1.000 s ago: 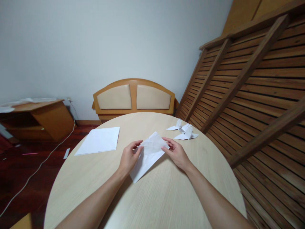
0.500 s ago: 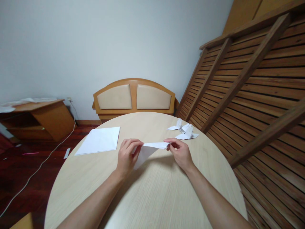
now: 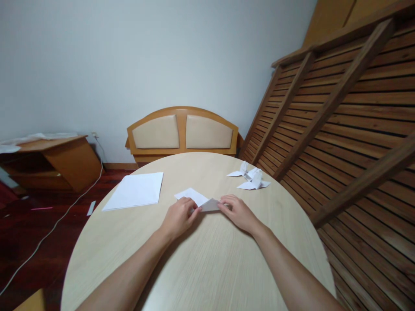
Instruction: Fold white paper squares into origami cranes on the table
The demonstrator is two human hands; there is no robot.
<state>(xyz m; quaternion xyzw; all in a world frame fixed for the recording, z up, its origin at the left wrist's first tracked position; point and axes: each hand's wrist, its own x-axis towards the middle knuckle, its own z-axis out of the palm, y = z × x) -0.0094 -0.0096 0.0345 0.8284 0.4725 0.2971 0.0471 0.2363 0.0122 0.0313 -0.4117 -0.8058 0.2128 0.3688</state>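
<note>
A folded sheet of white paper (image 3: 193, 195) lies low over the middle of the table, with a creased flap on its right side. My left hand (image 3: 181, 216) pinches its near edge between thumb and fingers, covering part of the sheet. At the right corner of the flap, my right hand (image 3: 238, 211) grips the paper with its fingertips. Beyond my right hand sit several white origami cranes (image 3: 254, 180), close together with pointed wings spread.
A stack of white paper (image 3: 134, 190) lies on the round table (image 3: 210, 268) at the left. Behind the table stands a headboard (image 3: 182, 129). A slatted wooden frame (image 3: 343, 112) leans along the right side. A cable (image 3: 53, 226) crosses the floor at left.
The folded paper has come down toward the table and turned, so its broad face now lies beyond my hands. My left hand has moved slightly right and nearer; both hands still hold the paper.
</note>
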